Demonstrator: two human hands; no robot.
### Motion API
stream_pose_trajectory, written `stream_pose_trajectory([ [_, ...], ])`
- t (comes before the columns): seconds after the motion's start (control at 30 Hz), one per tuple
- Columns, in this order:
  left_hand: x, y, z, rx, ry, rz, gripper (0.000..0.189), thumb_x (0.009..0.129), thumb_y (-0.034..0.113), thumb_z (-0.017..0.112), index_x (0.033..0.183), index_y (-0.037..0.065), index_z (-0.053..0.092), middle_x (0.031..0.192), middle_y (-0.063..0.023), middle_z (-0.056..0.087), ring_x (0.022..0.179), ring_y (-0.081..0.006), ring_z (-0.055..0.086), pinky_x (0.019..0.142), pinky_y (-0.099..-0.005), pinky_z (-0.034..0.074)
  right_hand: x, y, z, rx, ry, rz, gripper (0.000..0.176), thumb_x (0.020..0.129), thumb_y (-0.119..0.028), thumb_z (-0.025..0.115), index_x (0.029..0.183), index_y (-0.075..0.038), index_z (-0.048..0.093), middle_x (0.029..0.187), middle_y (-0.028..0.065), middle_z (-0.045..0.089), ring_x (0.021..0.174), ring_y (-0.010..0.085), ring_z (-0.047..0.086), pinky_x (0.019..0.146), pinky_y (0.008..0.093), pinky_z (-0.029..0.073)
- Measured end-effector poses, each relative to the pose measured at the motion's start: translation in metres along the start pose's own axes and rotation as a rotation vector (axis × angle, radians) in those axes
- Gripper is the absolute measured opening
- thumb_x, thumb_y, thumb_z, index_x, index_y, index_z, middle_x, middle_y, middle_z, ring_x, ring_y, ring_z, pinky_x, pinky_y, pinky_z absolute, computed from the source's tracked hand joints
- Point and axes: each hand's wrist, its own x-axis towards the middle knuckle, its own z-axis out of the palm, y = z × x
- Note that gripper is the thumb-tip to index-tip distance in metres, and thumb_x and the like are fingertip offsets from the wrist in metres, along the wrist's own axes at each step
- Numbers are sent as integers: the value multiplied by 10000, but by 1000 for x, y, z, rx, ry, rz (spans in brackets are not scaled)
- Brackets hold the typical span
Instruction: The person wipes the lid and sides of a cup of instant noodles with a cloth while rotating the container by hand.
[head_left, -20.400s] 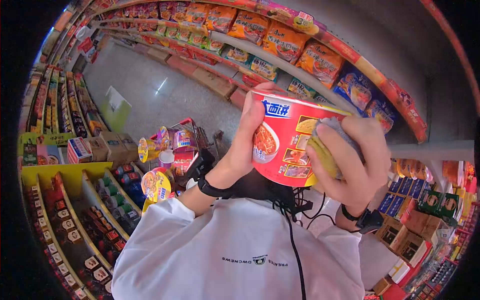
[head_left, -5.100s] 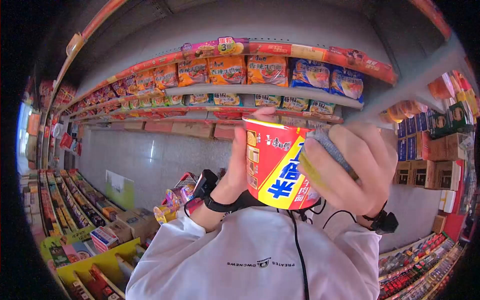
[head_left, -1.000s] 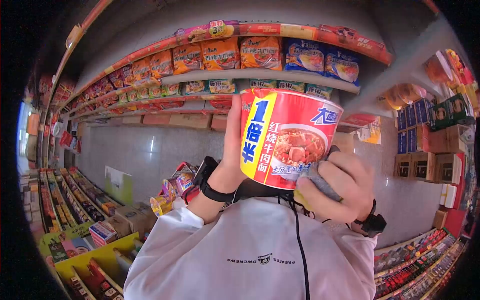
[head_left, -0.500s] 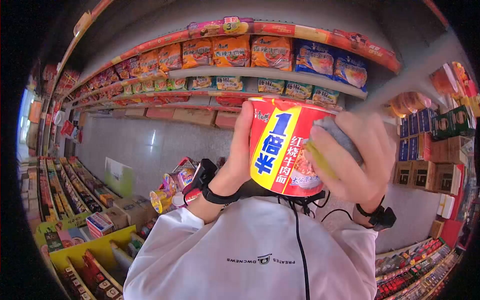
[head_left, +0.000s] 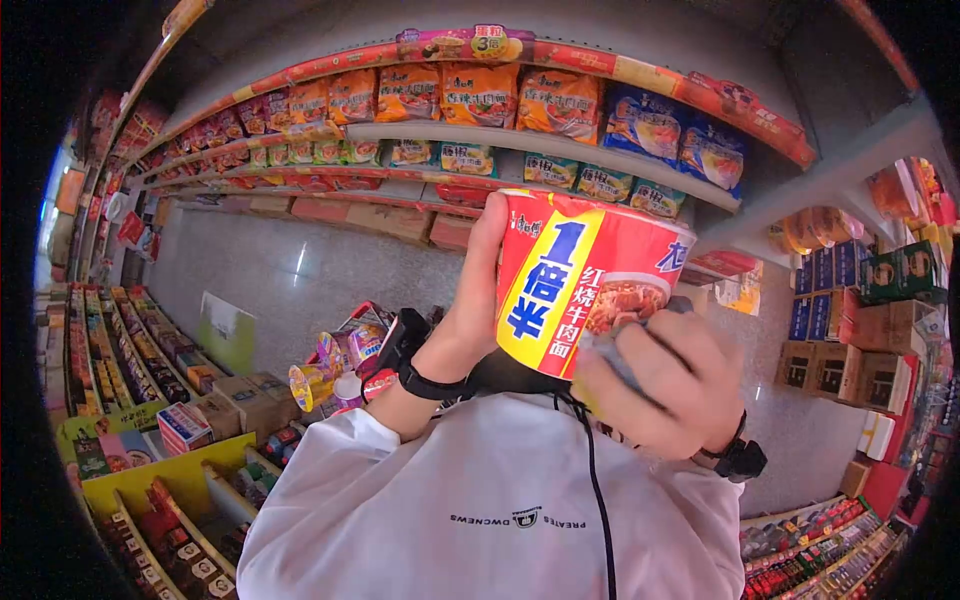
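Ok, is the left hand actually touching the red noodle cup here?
Touching. The head view shows the left hand laid along the side of the red noodle cup, up to the rim, with no gap.

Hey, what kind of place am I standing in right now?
Probably a grocery shop or small supermarket: long shelves stocked with rows of orange noodle packets, stacked cardboard boxes, and a printed promotional sign on a shelf edge.

Moderate light. Right grip [head_left: 665,380] motion-blurred; floor [head_left: 345,270] to its upper left carries a pale glare streak. Fisheye bending, black corners.
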Motion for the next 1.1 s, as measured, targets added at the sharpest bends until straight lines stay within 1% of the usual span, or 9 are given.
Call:
stream_pose_trajectory([
  [0.17, 4, -4, 2, -94, -54, -72, 749, 1018, 658, 316, 1389, 34, 506, 1300, -152, 649, 1116, -224, 687, 957, -369, 564, -7, 16, -15, 90, -22, 158, 393, 613, -167, 835, 989, -103, 744, 932, 110, 610, 765, 308, 637, 627, 386, 525],
  [0.33, 4, -6, 9, 108, -109, -25, 751, 1028, 644, 301, 1416, 28, 483, 1339, -155, 628, 1162, -231, 664, 997, -369, 540, 0, 24, -18, 5, 4, 228, 408, 623, -129, 843, 1015, -82, 742, 976, 143, 638, 775, 324, 635, 647, 423, 520],
  [0.4, 3, -9, 12, 73, -122, -24, 702, 1040, 616, 317, 1417, 40, 453, 1348, -151, 616, 1176, -225, 654, 1011, -362, 524, 10, 33, -17, -133, 64, 112, 386, 607, -168, 795, 975, -80, 717, 924, 83, 625, 721, 230, 601, 527, 299, 483],
  [0.7, 10, -32, -10, 239, 57, 125, 470, 1085, 511, 279, 1387, 178, 415, 1295, -115, 600, 1168, -216, 611, 1001, -380, 503, 32, 22, -5, -237, -93, 129, 358, 611, -195, 670, 943, -61, 690, 939, 60, 607, 751, 183, 582, 517, 275, 481],
  [0.8, 10, -32, -10, 308, 91, 193, 476, 1088, 504, 277, 1392, 163, 411, 1325, -123, 570, 1188, -222, 592, 1020, -376, 484, 37, 10, -3, -210, -213, 184, 381, 636, -181, 744, 998, -67, 707, 986, 76, 630, 793, 225, 603, 545, 316, 488],
  [0.83, 6, -23, -1, 277, 66, 180, 488, 1065, 455, 435, 1380, 89, 369, 1246, -90, 513, 1125, -127, 543, 985, -304, 456, 38, 7, -1, -211, -242, 157, 371, 640, -176, 724, 992, -63, 705, 988, 73, 631, 792, 215, 601, 549, 313, 492],
  [1.0, 10, -23, -8, 376, 114, 272, 498, 1053, 459, 459, 1361, 72, 397, 1210, -73, 502, 1111, -125, 511, 1000, -298, 433, 36, -4, 6, -251, -308, 10, 345, 633, -185, 674, 958, -75, 708, 972, 44, 628, 779, 178, 579, 550, 279, 445],
  [1.03, 13, -24, -11, 306, 122, 251, 500, 1052, 460, 461, 1358, 69, 401, 1210, -73, 507, 1115, -128, 514, 1001, -302, 434, 31, -2, 15, -238, -214, -19, 193, 670, -204, 654, 825, -89, 668, 938, 15, 586, 806, 153, 534, 564, 270, 390],
  [1.1, 14, -24, -13, 212, 148, 202, 511, 1052, 477, 459, 1349, 62, 421, 1218, -76, 511, 1126, -131, 523, 998, -307, 443, 27, -2, 14, -152, -226, -2, 189, 665, -207, 657, 820, -99, 670, 933, 10, 586, 809, 151, 535, 571, 270, 390],
])
